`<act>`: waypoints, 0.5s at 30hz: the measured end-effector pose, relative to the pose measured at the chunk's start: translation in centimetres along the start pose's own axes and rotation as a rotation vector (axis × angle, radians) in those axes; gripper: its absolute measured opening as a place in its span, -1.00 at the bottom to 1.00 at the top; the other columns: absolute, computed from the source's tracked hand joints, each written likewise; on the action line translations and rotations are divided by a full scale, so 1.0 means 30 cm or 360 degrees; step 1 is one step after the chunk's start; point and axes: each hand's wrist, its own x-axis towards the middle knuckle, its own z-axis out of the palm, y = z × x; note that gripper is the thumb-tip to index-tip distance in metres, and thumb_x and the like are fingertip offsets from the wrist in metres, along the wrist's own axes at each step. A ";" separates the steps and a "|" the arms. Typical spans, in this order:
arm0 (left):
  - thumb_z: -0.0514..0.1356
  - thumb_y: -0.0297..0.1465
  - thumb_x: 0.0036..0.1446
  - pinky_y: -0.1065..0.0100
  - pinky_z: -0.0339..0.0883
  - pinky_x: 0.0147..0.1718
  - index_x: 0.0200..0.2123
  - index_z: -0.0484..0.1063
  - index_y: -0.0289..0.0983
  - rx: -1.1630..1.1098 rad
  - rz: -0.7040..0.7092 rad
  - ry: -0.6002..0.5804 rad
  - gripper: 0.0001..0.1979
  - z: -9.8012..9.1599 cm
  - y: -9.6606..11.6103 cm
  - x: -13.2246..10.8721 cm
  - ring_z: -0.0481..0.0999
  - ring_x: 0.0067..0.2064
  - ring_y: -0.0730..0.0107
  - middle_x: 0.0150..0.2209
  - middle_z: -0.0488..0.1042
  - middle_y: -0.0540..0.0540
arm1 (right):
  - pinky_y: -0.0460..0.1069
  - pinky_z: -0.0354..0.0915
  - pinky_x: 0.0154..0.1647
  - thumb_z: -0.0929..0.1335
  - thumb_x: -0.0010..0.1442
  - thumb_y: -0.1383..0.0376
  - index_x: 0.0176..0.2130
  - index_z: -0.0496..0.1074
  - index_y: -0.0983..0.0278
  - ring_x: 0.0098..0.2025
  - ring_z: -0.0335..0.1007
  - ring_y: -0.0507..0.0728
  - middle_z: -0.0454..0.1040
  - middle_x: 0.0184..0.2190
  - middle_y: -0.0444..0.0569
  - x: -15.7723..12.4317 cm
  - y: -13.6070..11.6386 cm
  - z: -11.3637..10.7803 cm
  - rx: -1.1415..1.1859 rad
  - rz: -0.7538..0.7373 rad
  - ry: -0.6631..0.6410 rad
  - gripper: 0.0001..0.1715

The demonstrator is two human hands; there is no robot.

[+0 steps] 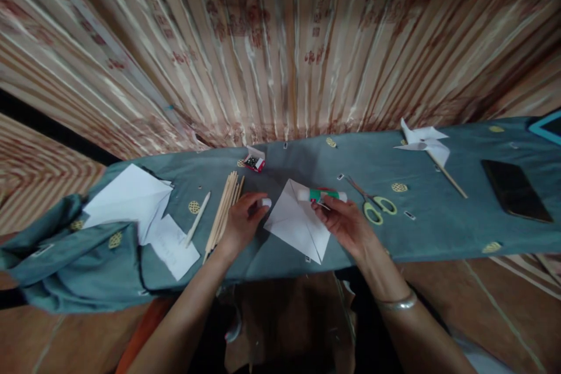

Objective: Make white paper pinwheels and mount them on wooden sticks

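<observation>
A white square of paper with diagonal creases lies on the blue-grey cloth in front of me. My right hand is closed round a green and white glue stick, held over the paper's upper right edge. My left hand rests just left of the paper, its fingers pinched on a small white cap. A bundle of thin wooden sticks lies beside my left wrist.
Yellow-handled scissors lie right of the glue stick. A finished paper pinwheel on a stick and a black phone sit further right. Loose white sheets, a white pen and a small pin box lie left. A striped curtain hangs behind.
</observation>
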 end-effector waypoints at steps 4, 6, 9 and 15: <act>0.40 -0.29 -0.11 0.30 0.41 -0.15 -0.16 0.56 -0.27 -0.0875 -0.0427 0.0028 -0.61 0.007 0.058 -0.036 0.56 -0.19 0.28 -0.24 0.60 -0.11 | -0.14 0.52 -0.32 0.61 -0.20 0.34 -0.31 0.58 0.26 -0.37 0.60 0.07 0.63 -0.42 -0.08 -0.006 0.034 0.026 0.0015 0.0026 -0.0044 -0.63; 0.44 -0.31 -0.18 0.30 0.40 -0.13 -0.19 0.57 -0.27 -0.1072 -0.0501 0.0055 -0.59 0.008 0.076 -0.049 0.56 -0.17 0.28 -0.23 0.61 -0.11 | -0.17 0.51 -0.36 0.62 -0.24 0.33 -0.31 0.59 0.27 -0.40 0.59 0.06 0.63 -0.43 -0.08 -0.008 0.047 0.036 0.0026 0.0047 -0.0045 -0.60; 0.46 -0.33 -0.22 0.27 0.40 -0.10 -0.21 0.58 -0.27 -0.1164 -0.0524 0.0086 -0.59 0.004 0.087 -0.058 0.57 -0.15 0.26 -0.21 0.62 -0.12 | -0.18 0.49 -0.41 0.62 -0.24 0.33 -0.31 0.59 0.28 -0.44 0.57 0.03 0.63 -0.42 -0.07 -0.010 0.062 0.050 -0.0028 0.0061 -0.0060 -0.60; 0.46 -0.37 -0.24 0.30 0.43 -0.19 -0.26 0.60 -0.26 -0.1182 -0.0531 0.0053 -0.63 -0.012 0.084 -0.068 0.57 -0.24 0.31 -0.28 0.62 -0.09 | -0.12 0.46 -0.41 0.61 -0.21 0.34 -0.30 0.60 0.25 -0.44 0.54 0.04 0.62 -0.41 -0.09 -0.009 0.085 0.073 -0.0179 0.0083 -0.0069 -0.62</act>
